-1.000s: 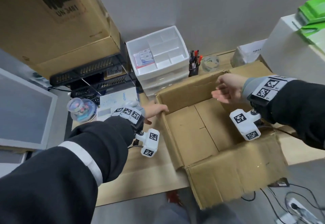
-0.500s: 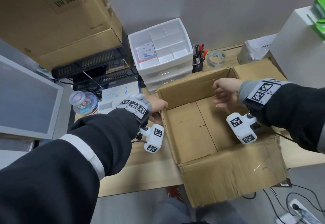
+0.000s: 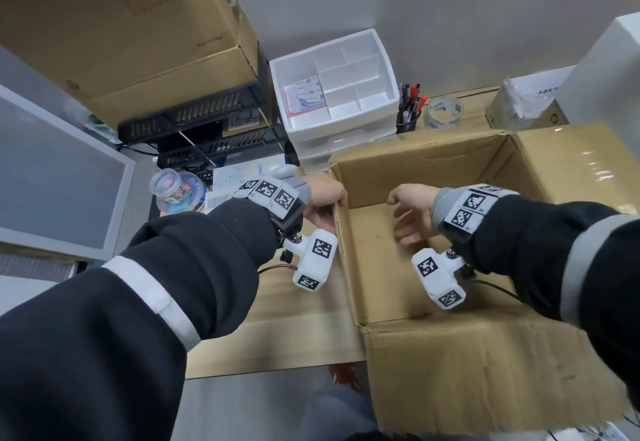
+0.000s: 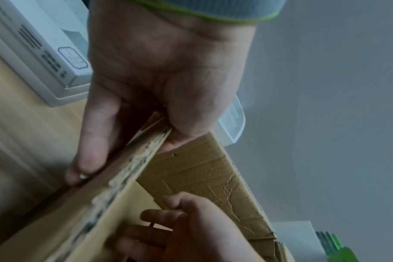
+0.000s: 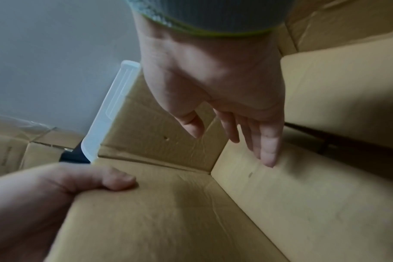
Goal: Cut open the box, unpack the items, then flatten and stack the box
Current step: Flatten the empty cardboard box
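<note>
An open brown cardboard box (image 3: 433, 170) stands on the wooden desk, its flaps folded outward and its inside empty. My left hand (image 3: 323, 200) grips the box's left wall at the far corner, thumb inside and fingers outside; the left wrist view shows that left hand (image 4: 146, 106) pinching the raw cardboard edge (image 4: 132, 170). My right hand (image 3: 408, 212) hovers inside the box with straight, relaxed fingers and holds nothing. In the right wrist view the right hand (image 5: 227, 109) points down at the box floor (image 5: 280, 203).
A white drawer organiser (image 3: 339, 94), a pen cup (image 3: 408, 111) and a tape roll (image 3: 445, 111) stand behind the box. A large cardboard box (image 3: 121, 32) sits on a black rack at the left. A round clear toy container (image 3: 176, 189) lies left of my left hand.
My right hand has left the far wall and moved left and down into the box. The left hand kept its grip on the left wall. The view shifted toward the box.
</note>
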